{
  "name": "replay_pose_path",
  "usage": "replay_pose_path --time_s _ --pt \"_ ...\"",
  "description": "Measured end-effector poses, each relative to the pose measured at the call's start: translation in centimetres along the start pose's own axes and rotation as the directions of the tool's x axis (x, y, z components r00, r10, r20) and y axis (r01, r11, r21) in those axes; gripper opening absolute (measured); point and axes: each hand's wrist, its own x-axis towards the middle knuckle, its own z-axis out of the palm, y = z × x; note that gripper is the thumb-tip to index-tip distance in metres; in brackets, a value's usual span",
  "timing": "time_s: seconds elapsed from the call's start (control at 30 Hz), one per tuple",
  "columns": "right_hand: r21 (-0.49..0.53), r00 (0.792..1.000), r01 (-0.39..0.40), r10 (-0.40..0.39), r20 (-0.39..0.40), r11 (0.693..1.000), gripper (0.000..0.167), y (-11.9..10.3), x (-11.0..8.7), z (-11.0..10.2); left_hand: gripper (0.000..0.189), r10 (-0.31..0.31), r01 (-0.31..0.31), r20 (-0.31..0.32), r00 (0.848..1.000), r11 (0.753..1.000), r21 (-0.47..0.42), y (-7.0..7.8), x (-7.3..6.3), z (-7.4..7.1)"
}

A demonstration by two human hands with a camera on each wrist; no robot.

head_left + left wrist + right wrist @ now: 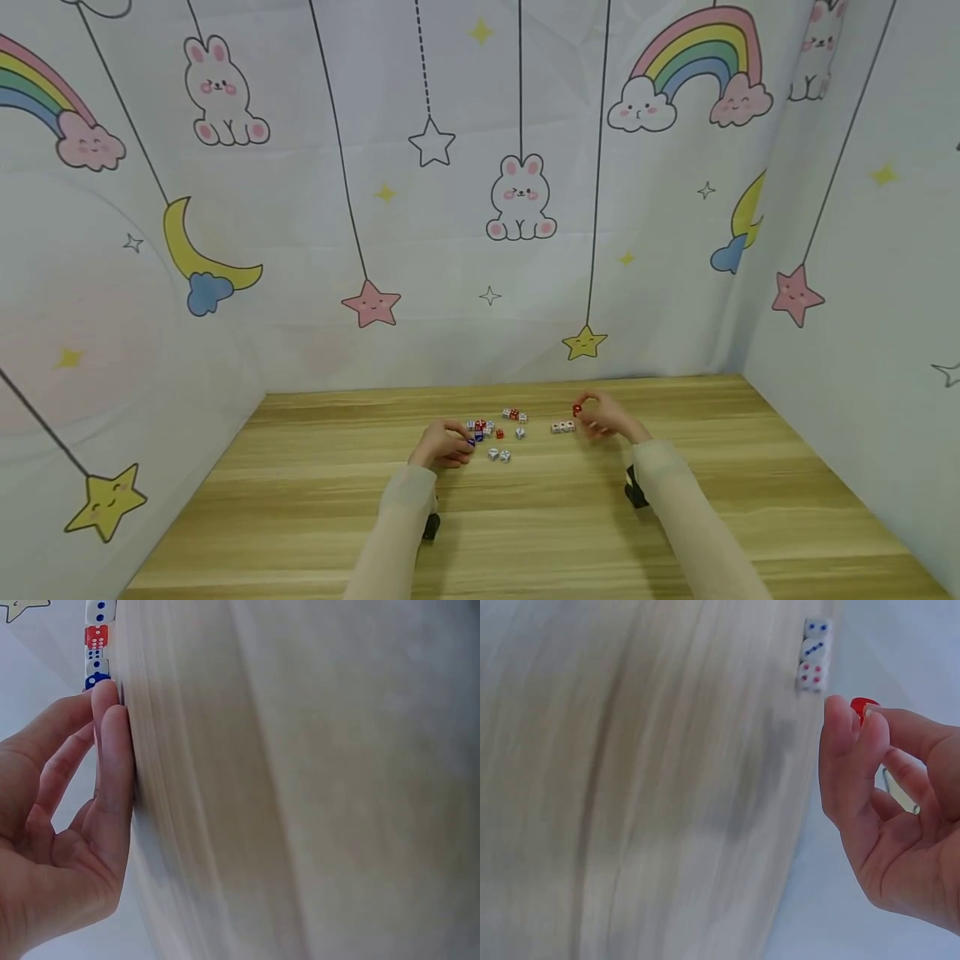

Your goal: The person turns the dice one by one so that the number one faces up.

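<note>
Right hand [602, 416] pinches a red die [577, 410], left hand [441, 444] a blue die [95, 678], toward the table's [532, 533] far edge. A slip could jostle neighbouring dice [562, 427]

Pale walls [442, 358], printed bunnies [521, 204], rainbows [697, 50], hanging stars [372, 305], wood-grain tabletop [525, 533]

White, red and blue dice [500, 433] lie on a wood-grained table [525, 533].
</note>
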Motion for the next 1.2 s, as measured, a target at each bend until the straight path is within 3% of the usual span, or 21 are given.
replay_pose_path --time_s 0.2,0.47,1.2 --pt "-0.043 0.999 -0.042 0.042 0.004 0.998 0.019 1.1 -0.3 -0.3 0.024 0.010 -0.010 0.009 1.000 1.000 -0.004 -0.1 -0.1 -0.1" --pt "0.034 0.998 -0.045 0.044 0.047 0.998 0.016 1.6 -0.3 0.2 0.022 -0.009 0.009 -0.002 1.000 1.000 -0.013 0.0 0.0 -0.2" --pt "0.046 0.996 -0.081 0.079 0.048 0.996 0.018 1.6 0.0 0.2 0.020 -0.018 0.017 -0.037 0.999 0.999 -0.029 0.1 -0.2 -0.1"
